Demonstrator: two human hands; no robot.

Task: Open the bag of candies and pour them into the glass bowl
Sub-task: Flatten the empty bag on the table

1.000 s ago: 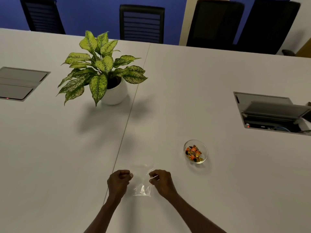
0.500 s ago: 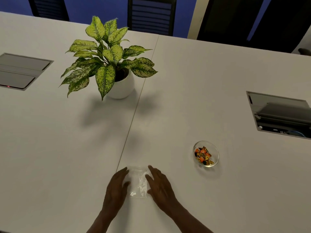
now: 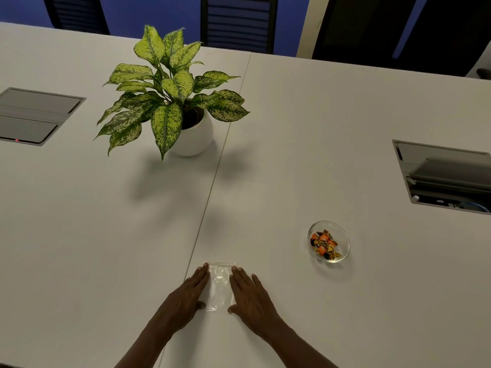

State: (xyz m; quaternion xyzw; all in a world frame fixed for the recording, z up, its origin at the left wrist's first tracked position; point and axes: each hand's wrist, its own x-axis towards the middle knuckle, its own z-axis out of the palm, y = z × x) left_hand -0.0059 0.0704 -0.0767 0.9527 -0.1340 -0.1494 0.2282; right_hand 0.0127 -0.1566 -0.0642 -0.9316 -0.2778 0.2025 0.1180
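Note:
A clear plastic bag (image 3: 220,285) lies flat and empty-looking on the white table (image 3: 292,128), near the front edge. My left hand (image 3: 187,297) rests flat on its left side, fingers stretched out. My right hand (image 3: 251,297) lies flat on its right side in the same way. Neither hand grips the bag. To the right and a little farther off stands a small glass bowl (image 3: 342,236) holding several wrapped candies (image 3: 323,244) in orange, gold and black.
A potted plant (image 3: 172,102) in a white pot stands at the back left of centre. Recessed cable boxes sit at the left (image 3: 34,115) and right (image 3: 446,176) of the table. Dark chairs (image 3: 239,22) line the far edge.
Both hands held the bag pinched above the table; they have laid it down and now press flat on its two sides. The candies stay in the bowl.

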